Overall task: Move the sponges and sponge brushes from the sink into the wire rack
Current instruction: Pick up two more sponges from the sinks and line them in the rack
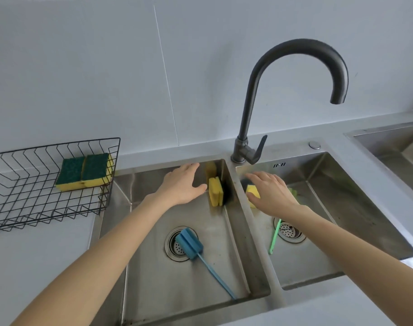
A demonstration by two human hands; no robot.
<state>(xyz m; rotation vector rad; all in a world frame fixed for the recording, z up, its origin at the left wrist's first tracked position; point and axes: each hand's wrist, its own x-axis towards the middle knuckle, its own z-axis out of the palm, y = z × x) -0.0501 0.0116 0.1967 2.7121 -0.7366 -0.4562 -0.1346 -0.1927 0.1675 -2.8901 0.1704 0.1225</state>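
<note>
Here, lower centre of the frame, the blue sponge brush lies in the left basin of the double sink, head over the drain strainer, handle running toward the near right corner. In the right basin a green-handled brush lies across the other drain, its head hidden under the right arm. Mid-frame, the left hand is spread, palm down, thumb just beside a yellow sponge standing on edge against the divider wall; contact cannot be told, nothing pinched. The right hand is also open with fingers extended, over a second yellow sponge at the far left of the right basin; it partly covers that sponge, grip cannot be told. Behind the divider stands the dark faucet, spout curving to the upper right. Left of frame, on the counter, the black wire rack holds two green-topped yellow sponges side by side against its back right corner.
</note>
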